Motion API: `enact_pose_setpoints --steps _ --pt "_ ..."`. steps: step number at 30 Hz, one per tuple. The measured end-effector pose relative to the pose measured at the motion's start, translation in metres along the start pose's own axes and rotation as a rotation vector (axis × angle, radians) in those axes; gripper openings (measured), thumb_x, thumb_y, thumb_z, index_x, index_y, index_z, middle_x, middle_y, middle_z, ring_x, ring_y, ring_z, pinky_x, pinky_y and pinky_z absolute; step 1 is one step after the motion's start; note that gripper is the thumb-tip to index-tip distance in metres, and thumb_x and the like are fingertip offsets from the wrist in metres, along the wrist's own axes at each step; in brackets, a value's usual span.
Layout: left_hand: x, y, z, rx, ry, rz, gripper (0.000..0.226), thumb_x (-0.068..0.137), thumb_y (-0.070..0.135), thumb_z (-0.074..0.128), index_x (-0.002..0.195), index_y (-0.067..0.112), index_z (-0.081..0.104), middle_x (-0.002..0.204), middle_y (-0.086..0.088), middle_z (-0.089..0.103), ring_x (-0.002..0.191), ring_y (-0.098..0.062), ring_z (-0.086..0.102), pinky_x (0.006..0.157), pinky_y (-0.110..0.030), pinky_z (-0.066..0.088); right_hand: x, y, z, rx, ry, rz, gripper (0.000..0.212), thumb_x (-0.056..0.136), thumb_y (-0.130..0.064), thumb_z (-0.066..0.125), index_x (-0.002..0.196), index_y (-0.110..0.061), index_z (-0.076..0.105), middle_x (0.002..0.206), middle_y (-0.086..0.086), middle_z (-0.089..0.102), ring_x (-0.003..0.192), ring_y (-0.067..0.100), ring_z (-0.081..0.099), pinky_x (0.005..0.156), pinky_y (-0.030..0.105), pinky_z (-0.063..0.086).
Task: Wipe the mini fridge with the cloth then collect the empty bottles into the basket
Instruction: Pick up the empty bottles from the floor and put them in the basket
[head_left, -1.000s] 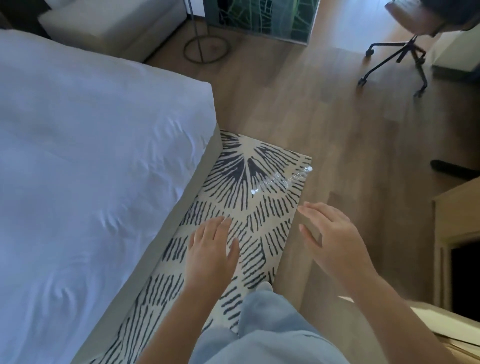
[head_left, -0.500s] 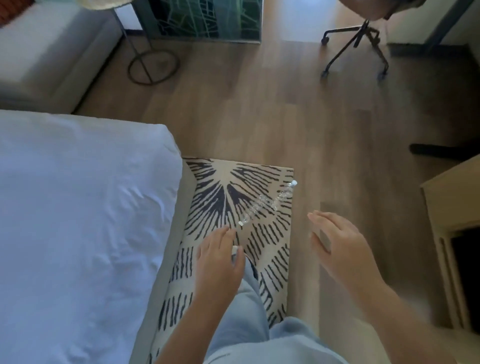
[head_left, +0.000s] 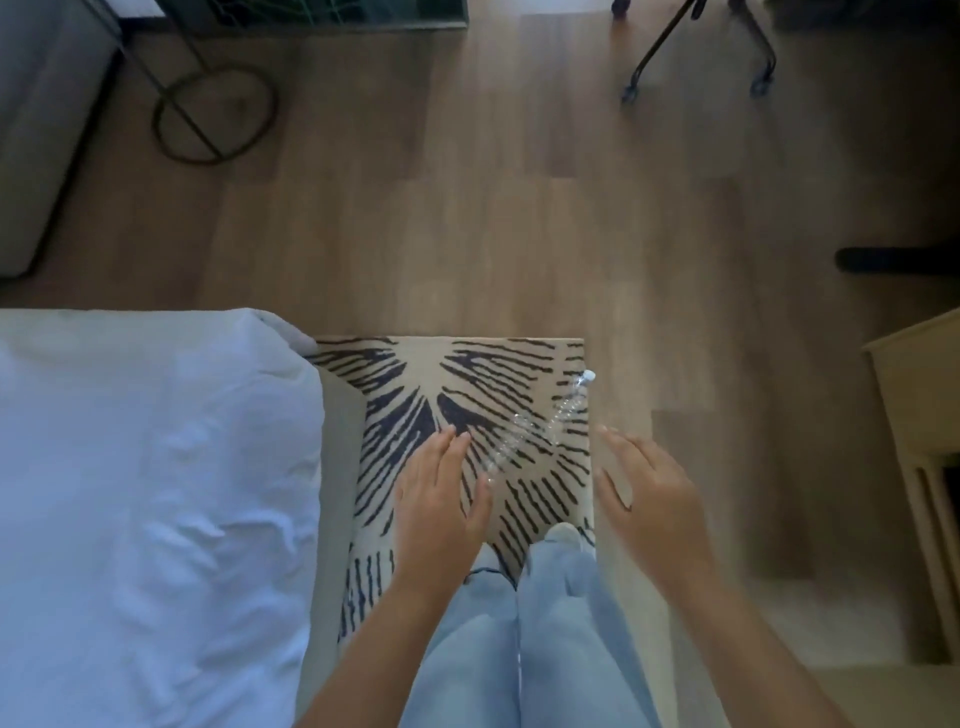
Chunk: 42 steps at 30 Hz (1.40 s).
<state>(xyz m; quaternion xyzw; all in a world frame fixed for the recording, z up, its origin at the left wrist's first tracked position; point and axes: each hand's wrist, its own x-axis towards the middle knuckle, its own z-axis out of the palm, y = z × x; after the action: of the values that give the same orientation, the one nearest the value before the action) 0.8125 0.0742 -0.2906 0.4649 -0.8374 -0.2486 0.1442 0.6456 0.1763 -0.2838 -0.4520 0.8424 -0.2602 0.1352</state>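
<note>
Your left hand (head_left: 441, 493) and right hand (head_left: 649, 493) hover relaxed and empty at lower centre, either side of a clear bottle (head_left: 535, 423) lying on the striped rug (head_left: 415, 384). Collecting seems barely begun: that bottle is ungrasped, and no basket or fridge shows.

Left hand (head_left: 441, 499) extended palm-down, right hand (head_left: 647, 493) beside it, fingers relaxed

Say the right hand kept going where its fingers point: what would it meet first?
Probably the clear plastic bottle, near its cap, lying on the black-striped beige rug; depth is unclear.
</note>
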Motion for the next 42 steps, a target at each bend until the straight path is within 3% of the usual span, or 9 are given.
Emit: enact_pose_setpoints --steps 3,7,16,22,29,33,36,39,42 --pt "0.027 -0.028 0.052 -0.016 -0.051 -0.084 0.041 0.087 0.022 0.058 0.121 0.001 0.055 0.124 -0.015 0.057 0.117 -0.031 0.051 0.097 -0.049 0.041 0.024 0.038 0.049 0.017 -0.070 0.109 0.039 0.077 -0.004 0.069 0.115 -0.004 0.061 0.104 0.012 0.067 0.088 0.030 0.064 0.077 0.039 0.051" --pt "0.054 -0.069 0.132 0.004 -0.145 -0.189 0.045 0.083 0.017 0.064 0.125 0.005 0.053 0.127 -0.011 0.055 0.121 -0.027 0.048 0.101 -0.048 0.038 0.053 0.096 0.129 0.032 -0.160 0.226 0.039 0.085 -0.016 0.062 0.123 -0.011 0.056 0.115 0.007 0.063 0.102 0.023 0.059 0.087 0.038 0.049" --pt "0.072 -0.193 0.312 0.020 -0.260 -0.338 0.047 0.086 0.028 0.060 0.129 0.013 0.049 0.131 -0.001 0.051 0.124 -0.018 0.042 0.103 -0.033 0.032 0.085 0.228 0.316 0.206 -0.174 0.446 0.044 0.090 -0.024 0.054 0.133 -0.019 0.045 0.125 0.000 0.055 0.113 0.012 0.048 0.090 0.025 0.038" --pt "0.069 -0.267 0.433 -0.013 -0.336 -0.437 0.053 0.087 0.038 0.056 0.135 0.020 0.041 0.138 0.004 0.043 0.127 -0.012 0.035 0.102 -0.026 0.028 0.066 0.300 0.440 0.227 -0.282 0.531 0.049 0.091 -0.032 0.051 0.137 -0.026 0.038 0.137 0.001 0.044 0.121 0.016 0.042 0.093 0.026 0.034" --pt "0.052 -0.324 0.528 -0.025 -0.415 -0.456 0.062 0.083 0.043 0.061 0.137 0.025 0.036 0.139 0.003 0.041 0.126 -0.013 0.036 0.101 -0.030 0.031 0.079 0.353 0.523 0.304 -0.117 0.651 0.056 0.089 -0.037 0.053 0.140 -0.031 0.030 0.142 -0.002 0.033 0.125 0.016 0.038 0.089 0.029 0.037" --pt "0.052 -0.347 0.560 -0.038 -0.422 -0.475 0.069 0.080 0.043 0.064 0.139 0.030 0.031 0.141 0.002 0.040 0.127 -0.017 0.036 0.103 -0.038 0.035 0.094 0.370 0.553 0.288 -0.032 0.729 0.065 0.087 -0.045 0.053 0.143 -0.036 0.021 0.147 -0.002 0.024 0.128 0.020 0.035 0.093 0.040 0.043" --pt "0.059 -0.354 0.579 -0.042 -0.425 -0.477 0.076 0.079 0.042 0.066 0.141 0.035 0.024 0.141 0.003 0.038 0.128 -0.016 0.034 0.103 -0.039 0.035 0.108 0.378 0.568 0.315 0.053 0.764 0.072 0.084 -0.047 0.057 0.143 -0.039 0.016 0.145 0.002 0.026 0.123 0.021 0.039 0.083 0.035 0.044" --pt "0.065 -0.356 0.588 -0.047 -0.401 -0.447 0.078 0.076 0.044 0.068 0.141 0.036 0.025 0.136 0.006 0.042 0.122 -0.013 0.037 0.093 -0.030 0.036 0.118 0.378 0.577 0.410 0.091 0.769 0.079 0.081 -0.042 0.063 0.142 -0.043 0.013 0.139 0.004 0.031 0.107 0.011 0.041 0.071 0.026 0.041" --pt "0.071 -0.355 0.585 -0.119 -0.381 -0.488 0.076 0.074 0.042 0.070 0.138 0.036 0.031 0.132 0.006 0.045 0.118 -0.013 0.041 0.089 -0.029 0.037 0.125 0.376 0.579 0.495 0.096 0.852 0.084 0.079 -0.033 0.068 0.141 -0.046 0.012 0.140 0.008 0.029 0.101 0.009 0.039 0.055 0.010 0.033"
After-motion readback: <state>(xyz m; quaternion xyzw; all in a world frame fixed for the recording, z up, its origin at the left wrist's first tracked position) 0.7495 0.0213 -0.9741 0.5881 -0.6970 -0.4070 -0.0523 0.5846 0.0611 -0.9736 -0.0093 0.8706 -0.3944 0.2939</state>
